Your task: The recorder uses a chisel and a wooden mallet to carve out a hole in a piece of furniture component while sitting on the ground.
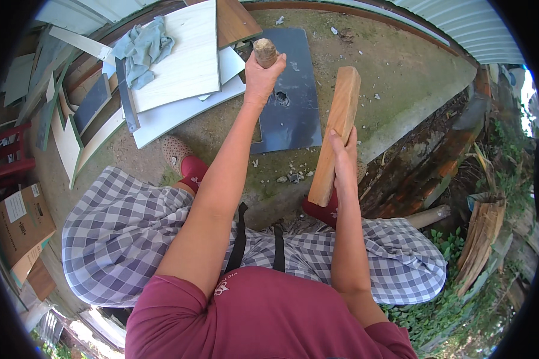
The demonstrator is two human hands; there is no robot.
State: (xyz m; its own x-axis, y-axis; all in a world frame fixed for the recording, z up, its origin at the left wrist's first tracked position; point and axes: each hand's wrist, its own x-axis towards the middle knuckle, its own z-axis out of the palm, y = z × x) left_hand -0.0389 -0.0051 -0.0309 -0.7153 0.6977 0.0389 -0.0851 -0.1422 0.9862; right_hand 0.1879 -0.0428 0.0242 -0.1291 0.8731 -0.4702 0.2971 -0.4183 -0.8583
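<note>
My left hand (262, 78) is raised over the dark board, its fingers wrapped round a thick, round wooden piece (265, 50). Only the pale, worn end of that piece shows above my fist; whether it is a tool's handle I cannot tell. On the right, my right hand (344, 160) grips a long, squared wooden block (343, 99) by its lower half. The block is tilted, its far end leaning right, and stays apart from the board. Beneath my left hand, a dark grey board (296, 119) with a ragged hole (281, 97) lies on the ground.
Stacked white panels (185, 60) with a blue-grey cloth (144, 51) lie at the far left, beside scrap boards (93, 107). A cardboard box (23, 224) and a red plastic stool (11, 152) stand left. Split wood (482, 239) and plants border the right. Small rubble (294, 178) dots the concrete.
</note>
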